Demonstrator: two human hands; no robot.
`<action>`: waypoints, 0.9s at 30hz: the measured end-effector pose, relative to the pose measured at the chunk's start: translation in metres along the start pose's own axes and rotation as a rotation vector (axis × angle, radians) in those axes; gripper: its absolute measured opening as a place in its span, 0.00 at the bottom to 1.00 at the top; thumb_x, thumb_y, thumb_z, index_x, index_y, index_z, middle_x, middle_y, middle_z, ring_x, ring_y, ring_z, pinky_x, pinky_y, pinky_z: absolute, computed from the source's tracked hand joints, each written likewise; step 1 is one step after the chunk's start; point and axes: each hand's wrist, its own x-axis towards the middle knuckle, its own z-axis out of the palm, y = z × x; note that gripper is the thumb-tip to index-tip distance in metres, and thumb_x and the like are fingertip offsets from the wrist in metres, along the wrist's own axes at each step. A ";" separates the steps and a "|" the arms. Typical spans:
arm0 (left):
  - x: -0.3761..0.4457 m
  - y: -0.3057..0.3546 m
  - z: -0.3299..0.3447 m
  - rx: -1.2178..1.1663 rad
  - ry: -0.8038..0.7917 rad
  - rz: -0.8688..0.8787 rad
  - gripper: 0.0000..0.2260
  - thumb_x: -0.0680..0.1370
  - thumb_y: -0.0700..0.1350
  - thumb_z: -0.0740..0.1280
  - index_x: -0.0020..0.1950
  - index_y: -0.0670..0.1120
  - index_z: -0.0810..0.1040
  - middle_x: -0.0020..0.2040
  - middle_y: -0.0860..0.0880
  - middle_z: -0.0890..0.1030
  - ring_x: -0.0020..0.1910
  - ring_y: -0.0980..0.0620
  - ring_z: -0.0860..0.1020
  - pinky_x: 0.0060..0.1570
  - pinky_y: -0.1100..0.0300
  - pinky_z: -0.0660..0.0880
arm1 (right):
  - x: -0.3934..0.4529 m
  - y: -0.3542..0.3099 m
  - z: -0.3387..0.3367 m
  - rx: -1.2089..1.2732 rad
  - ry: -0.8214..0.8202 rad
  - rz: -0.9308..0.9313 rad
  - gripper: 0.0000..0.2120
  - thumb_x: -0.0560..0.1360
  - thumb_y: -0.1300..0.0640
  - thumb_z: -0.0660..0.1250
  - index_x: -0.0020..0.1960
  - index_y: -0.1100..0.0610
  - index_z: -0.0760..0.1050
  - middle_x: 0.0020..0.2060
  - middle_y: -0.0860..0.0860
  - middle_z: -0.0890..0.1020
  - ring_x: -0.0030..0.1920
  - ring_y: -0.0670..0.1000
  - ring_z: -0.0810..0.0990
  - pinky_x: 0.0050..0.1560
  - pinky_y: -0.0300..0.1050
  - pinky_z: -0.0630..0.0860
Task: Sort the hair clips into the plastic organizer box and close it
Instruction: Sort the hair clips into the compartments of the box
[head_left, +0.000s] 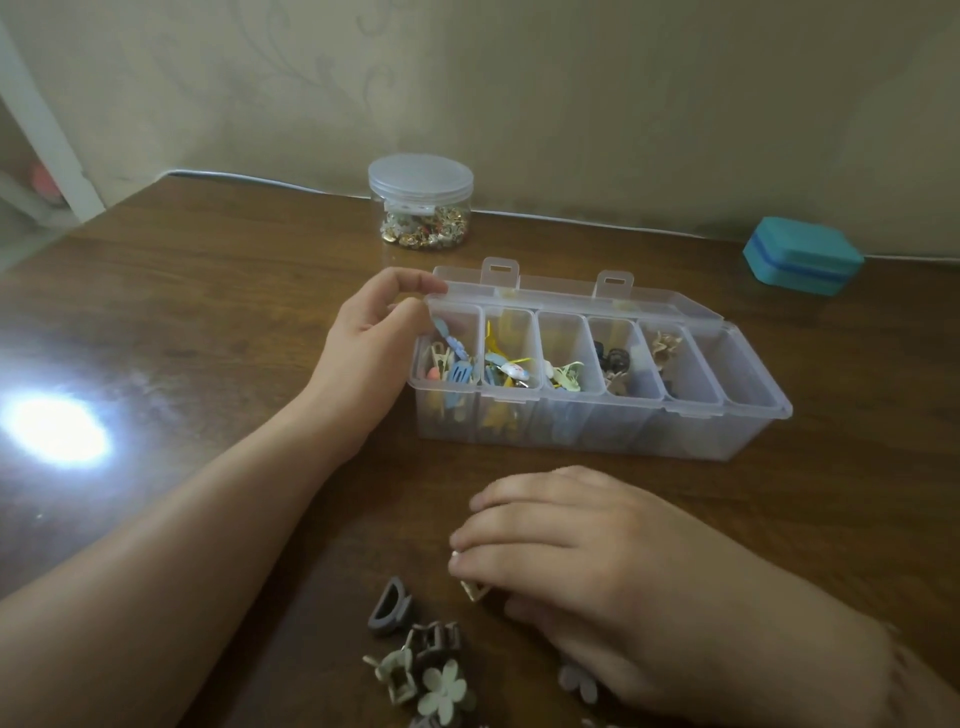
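Note:
The clear plastic organizer box (748, 426) stands open on the wooden table, its lid (571, 293) folded back behind it. Several compartments hold clips; the rightmost one looks empty. My left hand (363, 343) is at the box's left end and pinches a light blue clip (445, 332) over the first compartment. My right hand (587, 561) rests on the table in front of the box, fingers curled round a small beige clip (475, 590). A loose pile of brown, grey and cream flower clips (421, 660) lies at the near edge, left of that hand.
A clear round jar (421, 202) with a screw lid and gold trinkets stands at the back by the wall. A teal lidded box (802, 257) sits at the back right. A bright light glare (57, 428) shines on the table's left side.

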 end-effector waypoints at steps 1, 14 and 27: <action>-0.001 0.001 0.000 0.001 -0.010 0.001 0.15 0.69 0.45 0.61 0.53 0.53 0.80 0.47 0.50 0.85 0.51 0.46 0.82 0.52 0.46 0.77 | 0.000 0.000 -0.002 0.008 0.009 0.024 0.15 0.74 0.57 0.70 0.60 0.50 0.78 0.58 0.44 0.80 0.61 0.46 0.74 0.54 0.49 0.76; 0.006 0.005 -0.020 -0.056 -0.017 -0.097 0.26 0.60 0.38 0.62 0.54 0.57 0.79 0.52 0.45 0.84 0.43 0.47 0.81 0.34 0.56 0.75 | -0.029 0.026 -0.061 0.141 0.631 0.551 0.10 0.71 0.49 0.68 0.52 0.43 0.73 0.47 0.39 0.78 0.50 0.40 0.77 0.48 0.31 0.75; 0.021 0.001 -0.032 -0.172 0.014 -0.171 0.23 0.62 0.43 0.62 0.57 0.54 0.77 0.59 0.42 0.78 0.57 0.42 0.78 0.41 0.54 0.74 | -0.033 0.036 -0.066 -0.040 0.429 0.749 0.07 0.71 0.41 0.64 0.47 0.42 0.75 0.45 0.37 0.76 0.44 0.35 0.72 0.41 0.34 0.66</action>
